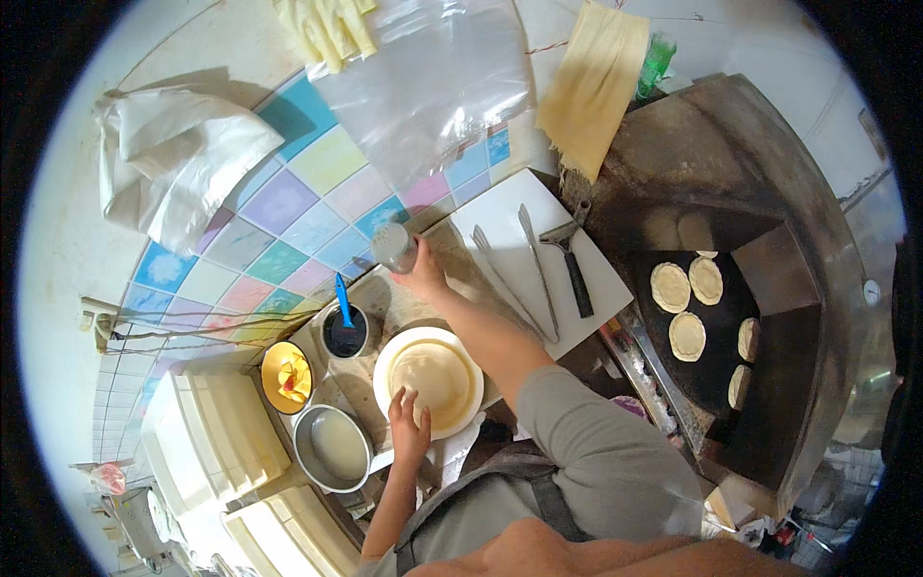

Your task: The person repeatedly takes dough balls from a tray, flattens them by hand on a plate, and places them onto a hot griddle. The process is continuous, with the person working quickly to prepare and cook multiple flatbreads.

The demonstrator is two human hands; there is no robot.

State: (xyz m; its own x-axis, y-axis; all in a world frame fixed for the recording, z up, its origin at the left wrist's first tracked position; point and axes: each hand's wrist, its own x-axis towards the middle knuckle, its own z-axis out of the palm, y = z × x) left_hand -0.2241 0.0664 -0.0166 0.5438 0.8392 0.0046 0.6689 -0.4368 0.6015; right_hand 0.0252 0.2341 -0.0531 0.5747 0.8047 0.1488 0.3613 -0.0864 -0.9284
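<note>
My right hand (427, 275) is stretched out towards the tiled wall and grips a clear jar (392, 245) with a pale perforated-looking lid. My left hand (409, 427), fingers apart, is at the near edge of a round white dish (385, 360). A smooth, pale round of dough (433, 371) fills much of the dish. Whether my left fingertips touch the dough, I cannot tell. Behind the dish stands a metal pot (365, 333) of dark liquid, with a blue-handled brush (342, 299) in it. A metal pot (297, 433) of cloudy pale liquid is to the left.
A yellow bowl (267, 379) holds yellow pieces. On a white board (490, 209) lie metal tongs (537, 267) and a black-handled scraper (575, 278). Several flat round pastries (670, 287) rest inside a dark oven (710, 342) at right. Stacked cream plastic crates (223, 433) stand at left.
</note>
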